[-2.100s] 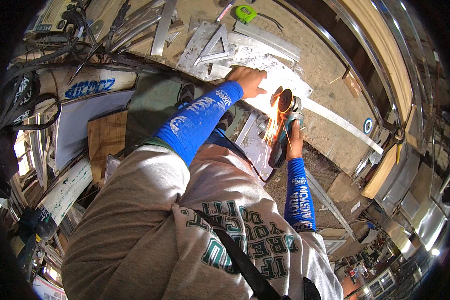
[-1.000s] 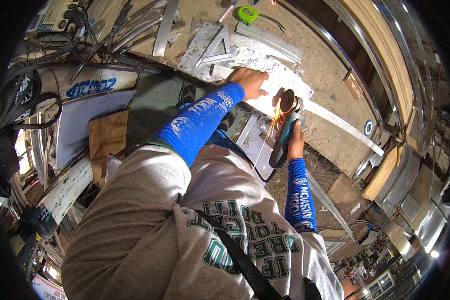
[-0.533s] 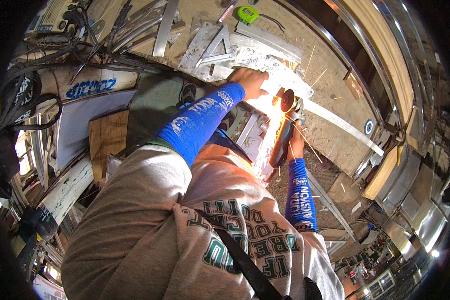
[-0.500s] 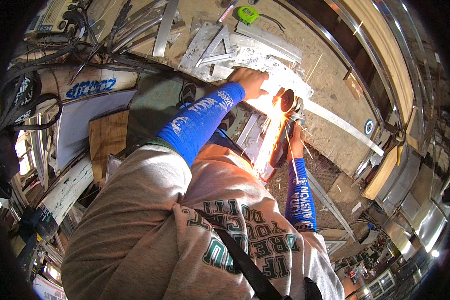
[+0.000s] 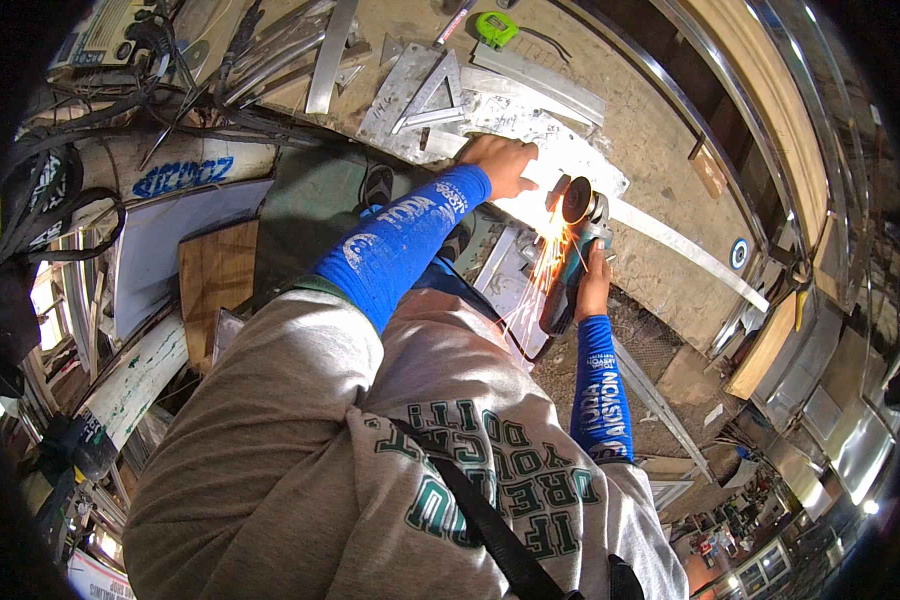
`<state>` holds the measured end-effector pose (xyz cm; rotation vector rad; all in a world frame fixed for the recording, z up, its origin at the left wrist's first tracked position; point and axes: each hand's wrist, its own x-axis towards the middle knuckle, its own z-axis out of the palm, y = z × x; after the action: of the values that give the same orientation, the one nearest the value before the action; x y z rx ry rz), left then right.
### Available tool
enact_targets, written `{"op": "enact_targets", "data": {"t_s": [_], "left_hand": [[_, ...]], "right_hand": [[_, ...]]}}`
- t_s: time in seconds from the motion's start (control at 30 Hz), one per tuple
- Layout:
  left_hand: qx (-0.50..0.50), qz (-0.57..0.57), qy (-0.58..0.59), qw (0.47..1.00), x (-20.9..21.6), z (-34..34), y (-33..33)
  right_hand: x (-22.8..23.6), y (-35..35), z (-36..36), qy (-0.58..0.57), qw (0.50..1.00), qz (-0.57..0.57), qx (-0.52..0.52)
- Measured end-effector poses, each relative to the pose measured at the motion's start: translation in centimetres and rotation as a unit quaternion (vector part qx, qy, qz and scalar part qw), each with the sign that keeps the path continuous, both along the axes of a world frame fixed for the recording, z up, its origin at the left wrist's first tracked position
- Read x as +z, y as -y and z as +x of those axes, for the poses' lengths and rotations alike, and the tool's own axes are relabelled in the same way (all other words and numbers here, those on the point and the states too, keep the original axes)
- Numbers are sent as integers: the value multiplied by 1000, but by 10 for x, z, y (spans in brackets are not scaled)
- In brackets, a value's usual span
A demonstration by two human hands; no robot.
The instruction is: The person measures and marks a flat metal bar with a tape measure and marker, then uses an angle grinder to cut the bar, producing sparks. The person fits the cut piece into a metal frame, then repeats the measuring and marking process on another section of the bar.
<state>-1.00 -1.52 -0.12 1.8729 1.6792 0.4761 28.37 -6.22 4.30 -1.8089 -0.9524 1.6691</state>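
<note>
My right hand [image 5: 593, 285] is wrapped around the body of a teal and black angle grinder [image 5: 562, 295]. Its round disc [image 5: 577, 200] meets the work at the bench's near edge, and orange sparks [image 5: 550, 255] stream down toward me. Left of the disc, my left hand [image 5: 500, 165] presses down with bent fingers on a long flat metal bar [image 5: 685, 247]. The bar runs out to the right past the grinder. White glare hides the exact contact spot and part of the bar beside my left fingers.
On the bench [image 5: 660, 130] lie a metal triangle [image 5: 435, 95], a flat metal channel [image 5: 540, 85] and a green tape measure [image 5: 496, 30]. Cables [image 5: 160, 60] tangle at the far left. A wooden board [image 5: 215, 290] leans below them, and long metal frames line the right.
The spark stream has thinned and dimmed. The grinder and my right hand have shifted very slightly right, while my left hand stays in place.
</note>
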Motion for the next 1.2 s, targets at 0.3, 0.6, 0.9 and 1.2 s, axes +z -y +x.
{"op": "enact_targets", "data": {"t_s": [0.3,0.6,0.9,1.2], "left_hand": [[-3,-5,1,1000,-1,0,0],[-11,-19,2,1000,5,0,-1],[-12,5,0,1000,1,-1,0],[-5,4,2,1000,-4,3,-1]], "right_hand": [[-6,-2,4,5,1000,21,4],[-42,1,23,44,996,75,27],[-3,1,-2,59,995,74,-3],[-21,0,13,69,996,51,17]]}}
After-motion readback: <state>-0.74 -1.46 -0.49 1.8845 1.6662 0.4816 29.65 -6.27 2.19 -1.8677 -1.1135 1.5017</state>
